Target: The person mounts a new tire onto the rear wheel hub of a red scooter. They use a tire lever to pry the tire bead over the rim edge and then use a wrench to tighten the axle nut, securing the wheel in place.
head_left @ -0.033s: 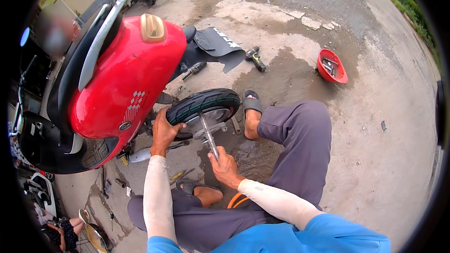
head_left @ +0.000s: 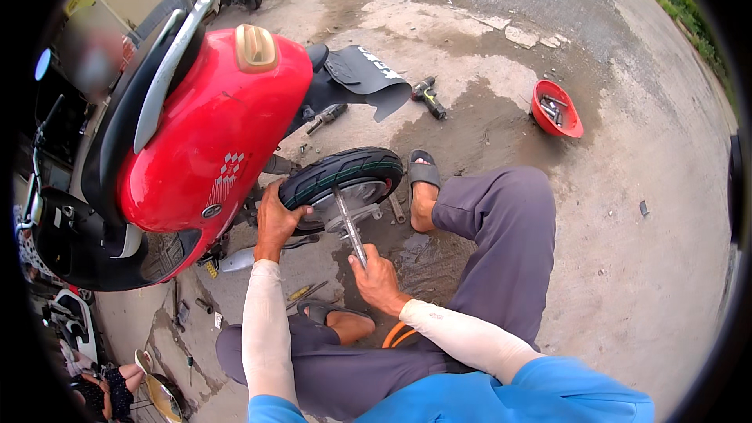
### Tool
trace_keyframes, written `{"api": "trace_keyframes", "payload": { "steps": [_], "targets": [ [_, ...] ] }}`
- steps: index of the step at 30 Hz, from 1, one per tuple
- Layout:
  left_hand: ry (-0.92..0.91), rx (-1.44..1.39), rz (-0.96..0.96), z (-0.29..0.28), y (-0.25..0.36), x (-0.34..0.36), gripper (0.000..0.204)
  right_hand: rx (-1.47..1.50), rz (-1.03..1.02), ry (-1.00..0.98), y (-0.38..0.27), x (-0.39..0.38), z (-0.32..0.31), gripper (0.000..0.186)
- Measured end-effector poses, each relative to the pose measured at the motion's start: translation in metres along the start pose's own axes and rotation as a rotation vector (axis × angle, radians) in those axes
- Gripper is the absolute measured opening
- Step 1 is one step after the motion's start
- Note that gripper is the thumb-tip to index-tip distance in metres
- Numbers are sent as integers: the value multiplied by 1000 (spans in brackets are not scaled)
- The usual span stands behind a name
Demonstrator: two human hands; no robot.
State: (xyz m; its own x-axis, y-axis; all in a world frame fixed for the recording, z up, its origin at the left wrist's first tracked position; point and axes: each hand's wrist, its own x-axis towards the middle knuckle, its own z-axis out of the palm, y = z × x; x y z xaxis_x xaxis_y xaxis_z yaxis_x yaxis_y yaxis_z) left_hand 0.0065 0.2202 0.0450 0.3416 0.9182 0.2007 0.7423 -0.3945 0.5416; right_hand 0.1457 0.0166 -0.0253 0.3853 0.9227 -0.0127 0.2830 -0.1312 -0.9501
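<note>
A small scooter wheel with a black tyre [head_left: 333,170] stands between my feet, beside the rear of a red scooter [head_left: 188,133]. My left hand [head_left: 276,223] is closed on the near left part of the tyre, its thumb pressed on the sidewall. In my right hand [head_left: 380,282] I grip a long metal tyre lever [head_left: 350,223]. The lever's far end meets the tyre's edge at the grey rim [head_left: 364,194]; how deep its tip sits is hidden. A pale silver part [head_left: 235,259] lies on the ground left of my left hand.
A cordless impact driver [head_left: 428,98] and a dark tool [head_left: 327,118] lie beyond the wheel. A red bowl-like container [head_left: 558,110] holds metal pieces at right. Near my right foot is a wrench [head_left: 397,207]. An orange hose [head_left: 401,335] loops by my legs. Someone sits at lower left.
</note>
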Motion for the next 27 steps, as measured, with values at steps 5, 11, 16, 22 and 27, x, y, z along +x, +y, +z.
{"api": "trace_keyframes", "payload": {
  "steps": [5,11,16,22,27],
  "targets": [
    [34,1,52,0,-9,-2,85,-264,52,-186,-44,13,-42,30],
    [35,25,49,0,-14,-9,84,-524,-62,-376,-82,38,-106,32],
    [35,-13,43,9,-26,-8,85,-840,-327,-346,-68,64,-139,29],
    [81,-69,-6,9,-51,-21,90,-1162,-561,-524,-154,115,-197,22],
    [93,63,125,-6,-17,-17,96,-1035,-328,-611,-119,76,-202,23]
  ]
}}
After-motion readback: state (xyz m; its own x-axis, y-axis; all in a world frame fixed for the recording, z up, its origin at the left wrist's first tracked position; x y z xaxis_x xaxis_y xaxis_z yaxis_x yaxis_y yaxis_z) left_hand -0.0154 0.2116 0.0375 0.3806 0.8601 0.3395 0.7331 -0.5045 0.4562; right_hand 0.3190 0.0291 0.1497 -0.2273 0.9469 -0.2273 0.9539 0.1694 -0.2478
